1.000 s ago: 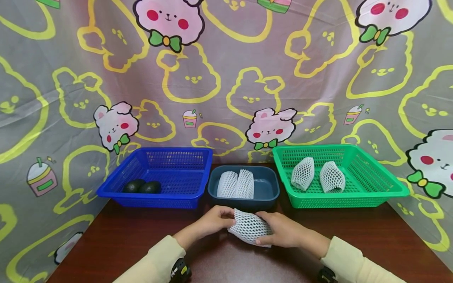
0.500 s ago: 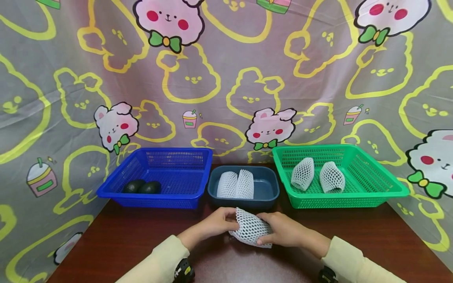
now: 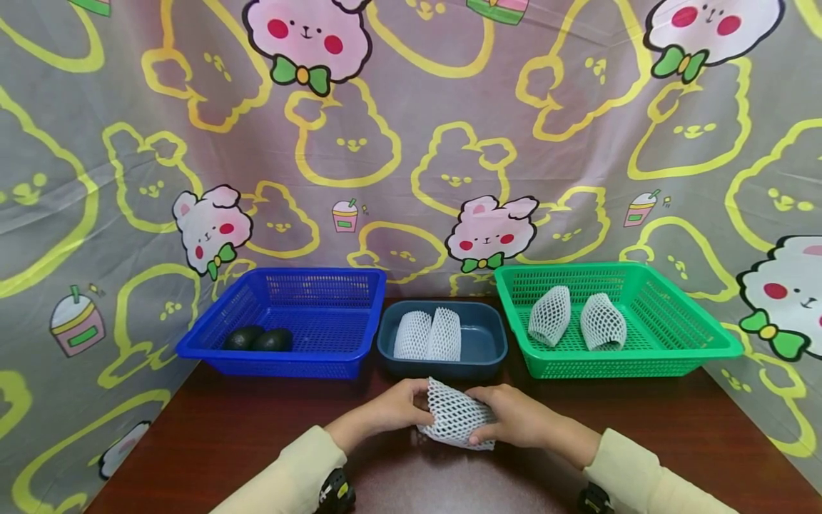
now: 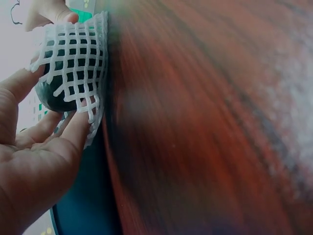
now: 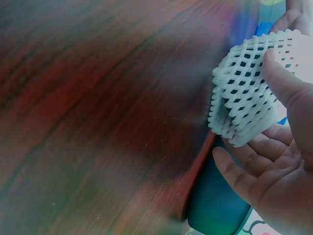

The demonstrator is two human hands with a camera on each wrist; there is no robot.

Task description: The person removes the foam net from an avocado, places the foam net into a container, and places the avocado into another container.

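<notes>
Both hands hold a dark avocado (image 4: pixel 55 95) wrapped in a white foam net sleeve (image 3: pixel 457 415), in front of the small dark blue tub (image 3: pixel 484 368). My left hand (image 3: pixel 399 407) pinches the rim of the sleeve's left end. In the left wrist view the avocado's dark end shows through that opening. Around the right part of the sleeve, my right hand (image 3: pixel 516 420) grips with the thumb on the near side and the fingers beyond. In the right wrist view the foam net (image 5: pixel 247 83) covers the avocado, which only darkens the holes.
Two bare avocados (image 3: pixel 272 340) lie in the blue basket (image 3: pixel 359 364) at left. Inside the tub are white foam sleeves (image 3: pixel 444 335). The green basket (image 3: pixel 668 363) at right holds two net-wrapped pieces (image 3: pixel 602 323). A patterned cloth (image 3: pixel 411 164) hangs behind the brown table (image 3: pixel 257 442).
My left hand has shifted slightly right, and the sleeve's left end has moved right with it. The right hand stays nearly in place, still gripping.
</notes>
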